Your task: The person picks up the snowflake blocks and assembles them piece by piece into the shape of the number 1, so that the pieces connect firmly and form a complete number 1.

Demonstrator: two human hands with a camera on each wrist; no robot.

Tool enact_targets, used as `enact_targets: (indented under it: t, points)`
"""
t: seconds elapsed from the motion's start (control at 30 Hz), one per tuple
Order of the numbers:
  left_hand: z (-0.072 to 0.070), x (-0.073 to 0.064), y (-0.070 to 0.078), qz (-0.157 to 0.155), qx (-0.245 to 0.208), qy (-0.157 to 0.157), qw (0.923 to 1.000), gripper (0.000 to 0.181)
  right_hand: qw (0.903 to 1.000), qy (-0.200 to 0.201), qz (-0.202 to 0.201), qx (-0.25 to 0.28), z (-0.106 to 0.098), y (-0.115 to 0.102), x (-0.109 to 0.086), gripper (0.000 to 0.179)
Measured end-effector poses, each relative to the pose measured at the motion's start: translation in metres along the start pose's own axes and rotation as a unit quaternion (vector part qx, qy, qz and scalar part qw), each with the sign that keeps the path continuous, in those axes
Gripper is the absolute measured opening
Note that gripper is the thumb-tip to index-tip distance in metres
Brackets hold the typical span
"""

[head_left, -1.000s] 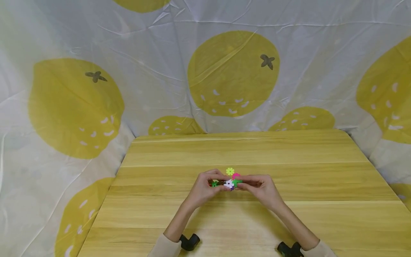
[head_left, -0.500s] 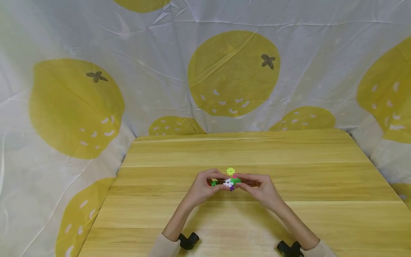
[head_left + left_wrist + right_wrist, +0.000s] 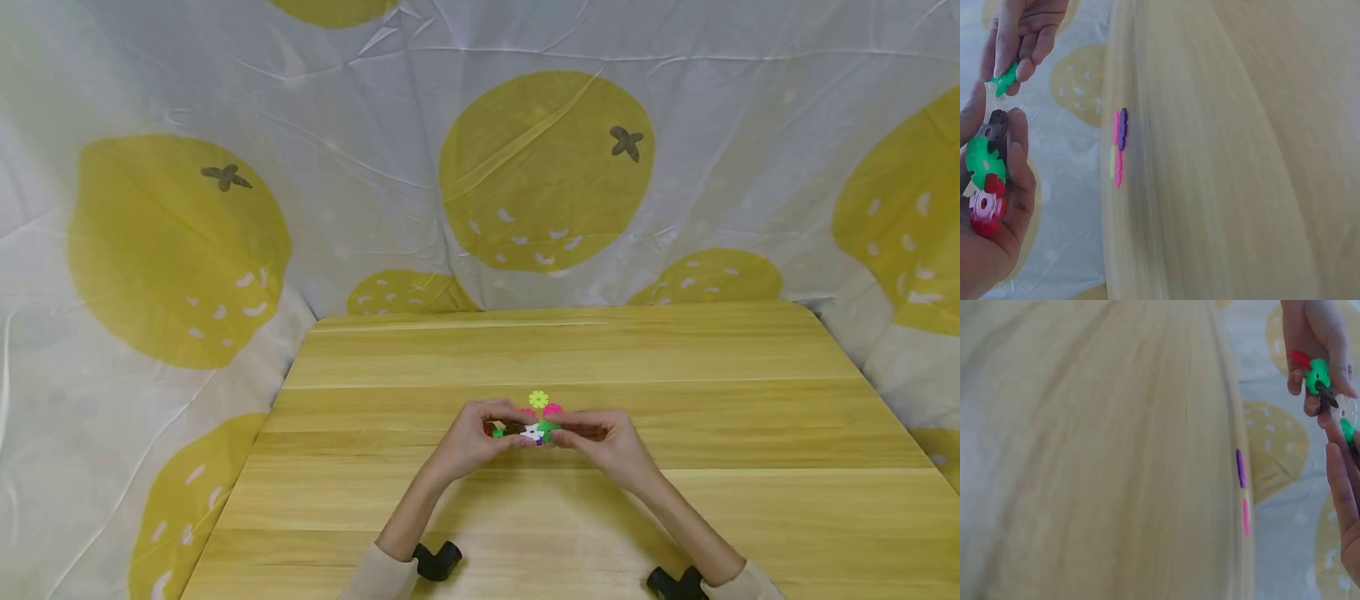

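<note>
My left hand (image 3: 476, 437) grips a joined row of notched snowflake discs: a red one with a pink one (image 3: 985, 204), a green one (image 3: 985, 164), a dark brown one (image 3: 994, 125) and a white one (image 3: 532, 432) at the end towards the right hand. Between thumb and fingers, my right hand (image 3: 611, 442) pinches another green disc (image 3: 548, 430), which meets the white disc's edge. Whether the two are slotted together cannot be told. Fingers cover parts of the row.
On the wooden table (image 3: 637, 358) beyond the hands lie loose discs: a yellow one (image 3: 537, 400), a pink one (image 3: 552, 410), another pink one (image 3: 527, 412) and a purple one (image 3: 1123, 129). A lemon-print cloth (image 3: 360, 167) hangs behind the table.
The green disc in the right hand has shifted slightly left and turned against the white disc. More of the loose pink discs shows. Both hands stay in nearly the same place.
</note>
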State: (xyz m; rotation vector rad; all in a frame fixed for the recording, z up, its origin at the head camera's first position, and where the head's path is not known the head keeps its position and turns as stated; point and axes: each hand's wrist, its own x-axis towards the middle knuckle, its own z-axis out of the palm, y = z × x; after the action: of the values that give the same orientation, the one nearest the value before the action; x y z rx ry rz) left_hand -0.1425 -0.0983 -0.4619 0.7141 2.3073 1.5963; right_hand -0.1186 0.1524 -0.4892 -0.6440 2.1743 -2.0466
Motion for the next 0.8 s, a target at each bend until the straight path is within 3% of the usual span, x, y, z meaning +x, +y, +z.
enact_targets:
  t: [0.3,0.4,0.53,0.63,0.8]
  points:
    - [-0.007,-0.002,0.006,0.004,0.068,-0.047,0.9966,0.026,0.9956,0.008,0.061,0.071,0.006,0.002,0.001,0.034]
    - [-0.003,-0.005,0.012,0.02,0.138,-0.026,0.9899,0.035,0.9919,0.021,0.084,0.093,0.009,0.003,0.002,0.038]
    - [0.009,-0.006,0.017,0.051,0.223,0.034,0.973,0.039,0.9893,0.031,0.1,0.102,0.011,0.004,0.003,0.04]
    - [0.017,-0.005,0.017,0.073,0.223,0.069,0.9695,0.04,0.9871,0.033,0.115,0.106,0.013,0.005,0.003,0.042]
    - [0.024,-0.001,0.013,0.08,0.161,0.086,0.9799,0.042,0.9844,0.04,0.129,0.112,0.016,0.007,0.004,0.043]
